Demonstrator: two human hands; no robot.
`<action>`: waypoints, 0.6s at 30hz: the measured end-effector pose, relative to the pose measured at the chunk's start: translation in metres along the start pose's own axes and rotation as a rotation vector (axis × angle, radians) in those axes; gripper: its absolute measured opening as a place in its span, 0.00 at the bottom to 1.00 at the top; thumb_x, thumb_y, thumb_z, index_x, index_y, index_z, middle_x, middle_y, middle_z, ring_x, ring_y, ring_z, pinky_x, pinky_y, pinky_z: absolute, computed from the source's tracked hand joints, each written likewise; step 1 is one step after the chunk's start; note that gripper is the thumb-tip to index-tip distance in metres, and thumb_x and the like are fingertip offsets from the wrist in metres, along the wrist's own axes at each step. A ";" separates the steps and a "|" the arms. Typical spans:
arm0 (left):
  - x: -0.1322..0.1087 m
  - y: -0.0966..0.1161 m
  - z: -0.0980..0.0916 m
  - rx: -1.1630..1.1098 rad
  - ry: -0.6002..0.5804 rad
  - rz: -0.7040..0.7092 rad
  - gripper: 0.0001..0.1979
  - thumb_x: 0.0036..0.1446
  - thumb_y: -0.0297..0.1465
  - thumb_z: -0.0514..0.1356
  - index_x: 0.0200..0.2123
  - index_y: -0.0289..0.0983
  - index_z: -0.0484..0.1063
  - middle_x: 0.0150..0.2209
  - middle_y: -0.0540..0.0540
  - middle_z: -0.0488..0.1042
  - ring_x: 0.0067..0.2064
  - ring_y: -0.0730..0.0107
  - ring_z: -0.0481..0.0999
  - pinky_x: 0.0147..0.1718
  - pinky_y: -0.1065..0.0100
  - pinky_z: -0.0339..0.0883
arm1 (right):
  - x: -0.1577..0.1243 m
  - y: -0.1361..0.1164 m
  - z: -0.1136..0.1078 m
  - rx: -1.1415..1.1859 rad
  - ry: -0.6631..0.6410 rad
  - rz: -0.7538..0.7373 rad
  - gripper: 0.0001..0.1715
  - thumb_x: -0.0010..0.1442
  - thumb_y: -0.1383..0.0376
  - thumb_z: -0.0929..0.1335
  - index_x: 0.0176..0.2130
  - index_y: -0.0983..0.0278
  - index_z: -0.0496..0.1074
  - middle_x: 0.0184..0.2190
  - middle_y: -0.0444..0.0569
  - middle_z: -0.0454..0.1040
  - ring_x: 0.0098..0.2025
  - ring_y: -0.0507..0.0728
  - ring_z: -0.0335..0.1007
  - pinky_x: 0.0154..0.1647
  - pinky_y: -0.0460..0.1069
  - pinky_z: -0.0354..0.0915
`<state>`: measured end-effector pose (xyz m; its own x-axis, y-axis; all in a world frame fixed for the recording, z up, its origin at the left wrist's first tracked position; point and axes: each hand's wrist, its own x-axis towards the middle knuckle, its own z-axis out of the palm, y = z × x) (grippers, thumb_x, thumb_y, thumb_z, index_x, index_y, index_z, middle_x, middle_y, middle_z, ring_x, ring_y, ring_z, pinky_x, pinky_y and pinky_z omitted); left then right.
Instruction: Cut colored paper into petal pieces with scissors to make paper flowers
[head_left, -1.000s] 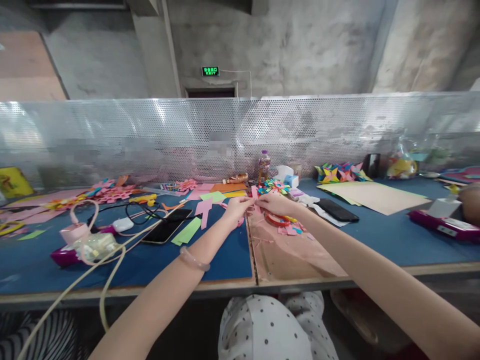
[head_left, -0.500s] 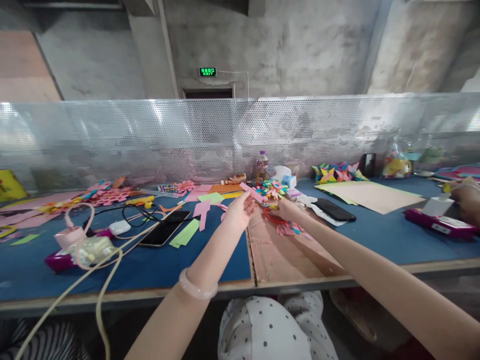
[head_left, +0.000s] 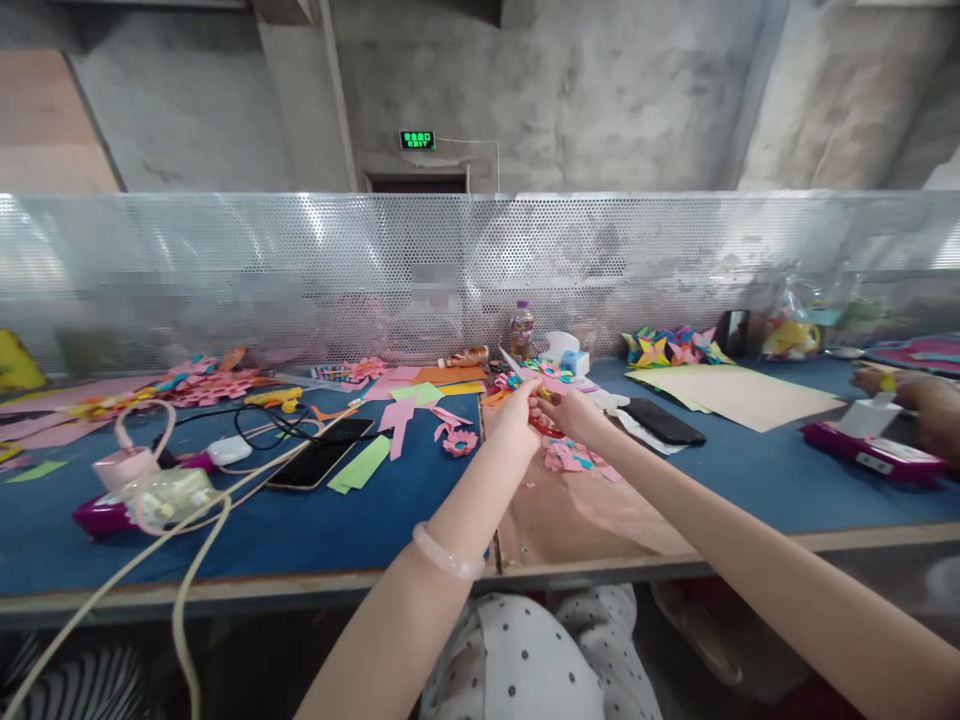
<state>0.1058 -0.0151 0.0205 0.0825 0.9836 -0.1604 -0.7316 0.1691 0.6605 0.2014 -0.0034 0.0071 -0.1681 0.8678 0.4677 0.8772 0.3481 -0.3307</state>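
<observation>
My left hand (head_left: 523, 405) is closed over the bare brown board, its fingers meeting those of my right hand. A pink paper strip (head_left: 556, 382) shows just beyond the fingertips and seems pinched in the left hand. My right hand (head_left: 574, 413) is wrapped round scissors (head_left: 513, 362), whose blade points up and away to the left. Part of their red handle shows under the fingers. Below the hands lie small pink and blue paper scraps (head_left: 574, 457). To the left rests a pink paper flower (head_left: 459, 442); the fingers partly hide one another.
Green paper strips (head_left: 360, 465), a phone (head_left: 319, 455) and cables lie left. A bottle (head_left: 522, 330) stands behind the hands. On the right are a black phone (head_left: 664, 421), large paper sheets (head_left: 739, 392), a purple power strip (head_left: 870, 450) and another person's hand (head_left: 926, 400).
My left hand has moved right and now meets my right hand. The scissors blade has swung upward, and the pink strip no longer sticks out left. The pink flower has come into view.
</observation>
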 end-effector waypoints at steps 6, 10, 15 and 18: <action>-0.023 0.010 -0.002 0.058 -0.023 0.047 0.17 0.36 0.25 0.64 0.17 0.36 0.54 0.11 0.61 0.46 0.12 0.87 0.42 0.11 0.77 0.40 | -0.016 -0.009 -0.020 0.043 -0.016 0.027 0.16 0.53 0.55 0.62 0.29 0.65 0.68 0.23 0.47 0.70 0.26 0.53 0.65 0.24 0.44 0.55; -0.038 0.007 -0.002 0.101 -0.010 0.129 0.15 0.37 0.24 0.63 0.17 0.36 0.56 0.12 0.61 0.46 0.13 0.87 0.42 0.11 0.77 0.38 | -0.021 -0.006 -0.026 0.181 -0.067 0.026 0.17 0.52 0.54 0.62 0.29 0.65 0.66 0.26 0.47 0.70 0.29 0.53 0.64 0.24 0.43 0.55; -0.054 -0.007 -0.002 0.259 -0.073 0.158 0.12 0.37 0.29 0.65 0.19 0.34 0.63 0.12 0.58 0.53 0.14 0.85 0.49 0.12 0.78 0.41 | -0.023 0.005 -0.027 0.512 -0.478 -0.110 0.15 0.53 0.56 0.61 0.32 0.66 0.66 0.25 0.46 0.69 0.27 0.51 0.64 0.24 0.44 0.59; -0.057 -0.012 0.001 0.172 -0.093 0.114 0.10 0.37 0.26 0.65 0.19 0.34 0.64 0.13 0.57 0.55 0.14 0.86 0.50 0.12 0.78 0.45 | -0.024 0.008 -0.030 0.501 -0.460 -0.133 0.13 0.53 0.58 0.62 0.32 0.67 0.66 0.25 0.47 0.69 0.28 0.52 0.64 0.25 0.44 0.60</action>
<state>0.1103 -0.0736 0.0226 0.0736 0.9972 -0.0148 -0.6146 0.0570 0.7868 0.2259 -0.0318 0.0174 -0.5308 0.8299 0.1719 0.5412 0.4879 -0.6849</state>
